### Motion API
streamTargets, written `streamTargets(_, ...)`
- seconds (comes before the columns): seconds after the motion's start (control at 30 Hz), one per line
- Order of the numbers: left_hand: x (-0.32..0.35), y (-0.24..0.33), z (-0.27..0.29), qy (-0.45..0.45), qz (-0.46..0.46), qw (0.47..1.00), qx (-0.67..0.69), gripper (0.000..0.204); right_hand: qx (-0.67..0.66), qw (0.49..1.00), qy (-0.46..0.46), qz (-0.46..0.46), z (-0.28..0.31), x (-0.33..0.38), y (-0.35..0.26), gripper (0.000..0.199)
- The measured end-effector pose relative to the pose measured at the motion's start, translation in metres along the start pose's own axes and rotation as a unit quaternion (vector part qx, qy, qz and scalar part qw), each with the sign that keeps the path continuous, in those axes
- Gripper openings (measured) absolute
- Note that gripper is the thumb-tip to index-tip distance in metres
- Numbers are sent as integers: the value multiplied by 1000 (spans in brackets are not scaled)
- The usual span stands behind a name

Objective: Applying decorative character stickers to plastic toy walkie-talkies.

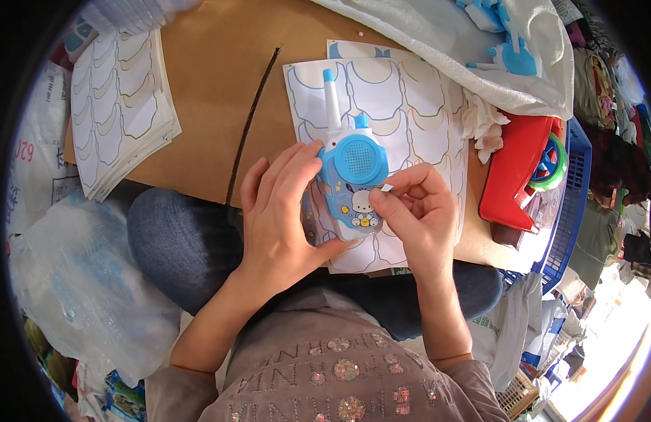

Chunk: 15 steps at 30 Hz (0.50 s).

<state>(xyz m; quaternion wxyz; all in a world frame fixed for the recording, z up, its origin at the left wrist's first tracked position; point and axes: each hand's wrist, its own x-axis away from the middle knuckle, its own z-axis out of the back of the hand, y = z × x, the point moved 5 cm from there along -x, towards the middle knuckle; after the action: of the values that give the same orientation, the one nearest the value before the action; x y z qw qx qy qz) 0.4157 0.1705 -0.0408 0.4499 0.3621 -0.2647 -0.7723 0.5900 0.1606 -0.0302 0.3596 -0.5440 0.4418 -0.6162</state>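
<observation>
A white and blue toy walkie-talkie (356, 160) lies face up on the sticker sheets, its antenna pointing away from me. A cartoon puppy sticker covers the lower half of its front. My left hand (280, 218) grips it from the left side, fingers along the upper edge and thumb at the bottom end. Over its right edge, my right hand (422, 221) pinches a tiny white scrap (387, 188) between thumb and forefinger, close to the puppy sticker. Whether that scrap touches the toy I cannot tell.
Printed sticker sheets (431, 105) lie on a brown cardboard top (206, 91); another stack (121, 105) sits left. At right are crumpled paper (484, 125), a red tape dispenser (505, 169) and a blue basket (566, 211). A white sack (438, 35) holds more blue-white toys (517, 58).
</observation>
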Motion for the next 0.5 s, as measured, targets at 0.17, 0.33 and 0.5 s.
streamTargets(0.17, 0, 0, 0, 3, -3, 1000, 1, 90, -1, 1000, 3, -3, 0, 0, 0, 16)
streamTargets(0.33, 0, -1, -1, 8, -7, 1000, 2, 88, -11, 1000, 2, -1, 0, 0, 0, 16)
streamTargets(0.5, 0, -2, -2, 5, -6, 1000, 6, 89, -13, 1000, 4, -5, 0, 0, 0, 16)
